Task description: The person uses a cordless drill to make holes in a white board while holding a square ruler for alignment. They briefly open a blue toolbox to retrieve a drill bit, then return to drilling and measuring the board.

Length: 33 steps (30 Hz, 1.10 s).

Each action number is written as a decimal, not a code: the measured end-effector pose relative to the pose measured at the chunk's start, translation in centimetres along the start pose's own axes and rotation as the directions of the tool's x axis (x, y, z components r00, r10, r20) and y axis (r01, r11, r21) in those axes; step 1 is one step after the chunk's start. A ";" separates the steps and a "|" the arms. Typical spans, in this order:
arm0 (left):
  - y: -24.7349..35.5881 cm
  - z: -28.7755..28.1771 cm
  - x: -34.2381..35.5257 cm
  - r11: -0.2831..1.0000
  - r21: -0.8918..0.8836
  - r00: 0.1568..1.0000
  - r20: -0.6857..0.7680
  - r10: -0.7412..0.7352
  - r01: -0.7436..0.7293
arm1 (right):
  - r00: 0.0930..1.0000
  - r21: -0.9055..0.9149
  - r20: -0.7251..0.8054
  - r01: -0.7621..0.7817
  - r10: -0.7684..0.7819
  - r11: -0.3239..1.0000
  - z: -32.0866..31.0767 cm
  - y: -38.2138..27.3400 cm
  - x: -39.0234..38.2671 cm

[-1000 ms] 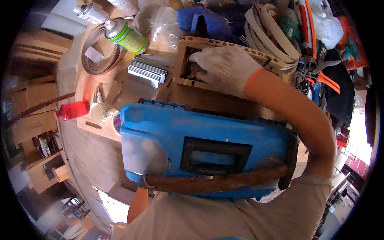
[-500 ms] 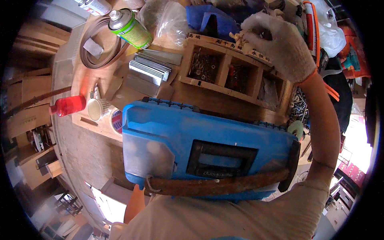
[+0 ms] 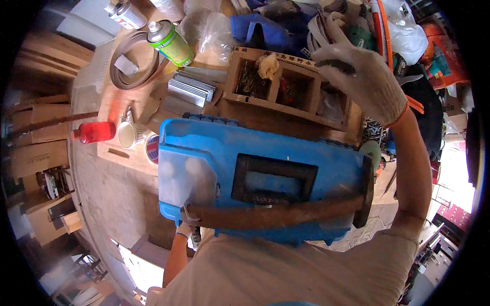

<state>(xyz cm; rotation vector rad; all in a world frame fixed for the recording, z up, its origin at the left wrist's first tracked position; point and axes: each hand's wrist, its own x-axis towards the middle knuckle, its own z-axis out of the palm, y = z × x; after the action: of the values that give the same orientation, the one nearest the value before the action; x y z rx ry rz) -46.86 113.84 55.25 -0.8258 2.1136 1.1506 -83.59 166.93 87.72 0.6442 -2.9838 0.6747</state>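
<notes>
My right hand (image 3: 360,79), in a pale knit glove, is raised over the right part of a wooden compartment box (image 3: 301,117), its fingers apart and curved, nothing visible in them. A crumpled beige piece (image 3: 267,66) sits atop the box's left compartment; small hardware lies in the compartments. A blue plastic toolbox (image 3: 209,135) with a black handle (image 3: 275,160) fills the space before me, a brown strap (image 3: 275,217) across its front. My left hand (image 3: 185,229) is low beside the toolbox's left corner, beside a small dark object; its fingers are mostly hidden.
The cluttered workbench (image 3: 115,155) holds a green spray can (image 3: 173,48), coiled edging (image 3: 117,56), metal plates (image 3: 189,92), a red bottle (image 3: 94,131), a cup (image 3: 127,135), blue fabric (image 3: 255,28) and orange-handled tools (image 3: 413,104). Cardboard (image 3: 41,153) is stacked at left.
My right hand rose from the box's left compartment toward its back right, then shifted slightly left; the beige piece now lies on the box. My left hand has come further into view.
</notes>
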 end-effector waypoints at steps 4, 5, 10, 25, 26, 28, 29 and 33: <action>0.6 0.2 -1.3 0.977 0.095 0.981 -0.022 0.194 -0.192 | 0.992 0.059 0.046 -0.118 0.116 0.991 -0.8 0.0 -2.7; 0.9 0.2 -1.5 0.929 0.158 0.939 -0.025 0.344 -0.336 | 0.995 0.030 0.014 -0.099 0.099 0.995 -1.1 -0.1 -3.4; 1.8 -0.1 -1.2 0.984 -0.178 0.999 0.043 -0.009 0.017 | 0.986 -0.034 -0.075 -0.155 0.152 0.987 -3.6 -2.0 -8.5; 0.8 -6.7 1.4 0.866 -0.498 0.992 0.085 0.097 -0.043 | 0.988 0.013 0.037 -0.153 0.153 0.988 1.6 -10.7 -2.6; 1.0 -6.9 1.3 0.838 -0.545 0.992 0.081 0.098 -0.039 | 0.988 0.145 0.068 -0.146 0.137 0.979 4.2 -9.8 -0.5; 1.0 -7.2 0.7 0.860 -0.494 0.988 0.019 0.153 -0.124 | 0.997 0.089 0.069 0.040 -0.046 0.995 9.2 -7.3 3.6; 0.8 -7.4 0.2 0.863 -0.472 0.981 -0.022 0.190 -0.178 | 0.979 -0.072 0.184 -0.077 0.089 0.994 11.2 -5.9 5.6; -0.9 -7.4 -1.8 0.870 -0.449 0.979 -0.121 0.165 -0.202 | 0.814 -0.727 0.487 0.178 0.316 0.663 16.7 -1.0 10.7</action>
<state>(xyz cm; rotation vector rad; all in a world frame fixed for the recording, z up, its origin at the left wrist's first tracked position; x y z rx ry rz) -46.53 107.43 59.45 -0.8984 2.0412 1.7957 -91.71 154.98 74.13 0.7304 -3.3443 -0.9673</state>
